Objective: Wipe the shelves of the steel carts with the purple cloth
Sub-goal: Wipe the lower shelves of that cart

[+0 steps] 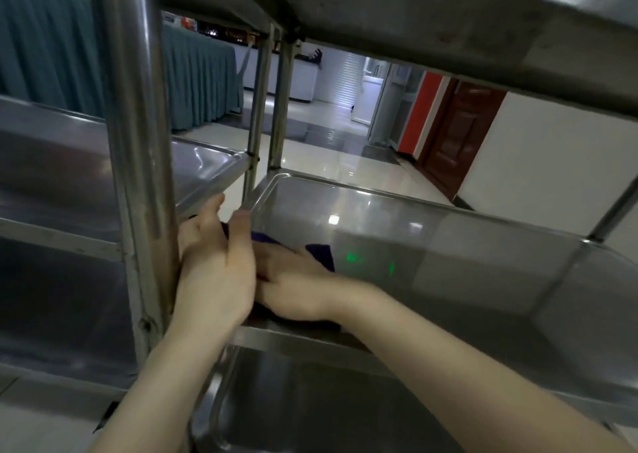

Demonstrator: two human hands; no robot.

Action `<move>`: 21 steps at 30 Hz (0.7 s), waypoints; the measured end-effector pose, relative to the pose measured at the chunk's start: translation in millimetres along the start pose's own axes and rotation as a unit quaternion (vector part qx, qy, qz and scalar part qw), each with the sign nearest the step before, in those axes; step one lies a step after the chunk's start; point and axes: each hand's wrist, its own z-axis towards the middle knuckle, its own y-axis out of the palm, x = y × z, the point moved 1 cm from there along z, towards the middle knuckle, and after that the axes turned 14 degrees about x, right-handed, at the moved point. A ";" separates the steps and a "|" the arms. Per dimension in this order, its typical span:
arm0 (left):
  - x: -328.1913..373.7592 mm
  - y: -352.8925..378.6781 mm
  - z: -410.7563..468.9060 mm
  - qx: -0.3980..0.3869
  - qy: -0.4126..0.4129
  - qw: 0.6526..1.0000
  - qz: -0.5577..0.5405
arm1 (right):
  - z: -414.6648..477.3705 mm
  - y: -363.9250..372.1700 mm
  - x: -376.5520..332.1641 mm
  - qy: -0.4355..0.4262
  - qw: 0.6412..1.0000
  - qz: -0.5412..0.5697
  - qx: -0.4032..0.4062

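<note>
The purple cloth (pixel 321 254) lies at the near left corner of the middle shelf (pixel 448 245) of the right steel cart, mostly covered by my hands. My right hand (pixel 293 281) rests flat on it, its fingertips hidden behind my left hand. My left hand (pixel 215 266) sits at the shelf's left rim beside the cart post (pixel 138 176), with a bit of cloth showing between its thumb and fingers. It seems to hold that end. A second steel cart's shelf (pixel 69 162) stands close on the left.
The cart's upper shelf (pixel 448 14) hangs low overhead and the lower shelf (pixel 310 401) lies beneath my arms. Two thin posts (pixel 272 107) stand at the far corners. Beyond are a shiny tiled floor (pixel 331 155), teal-skirted tables (pixel 200 80), a white wall and a brown door (pixel 459 135).
</note>
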 end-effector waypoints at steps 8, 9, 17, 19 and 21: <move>-4.5 -3.6 -2.3 -0.041 0.079 0.993 0.082 | -106.7 -60.0 44.1 0.088 0.995 -0.030 -0.026; -3.9 -3.7 -3.1 -0.044 0.094 0.990 0.093 | -121.5 -69.9 58.0 0.135 0.990 -0.046 -0.016; -8.7 3.1 -14.4 0.014 0.207 0.976 0.066 | -89.0 -41.9 31.6 0.148 0.986 -0.071 -0.014; -15.7 2.3 -16.1 0.022 0.209 0.976 0.058 | -87.8 -29.9 7.6 0.075 0.994 -0.076 -0.010; -19.7 -1.8 -15.7 0.025 0.187 0.981 0.042 | -102.3 -29.9 -2.7 0.029 0.996 -0.073 0.029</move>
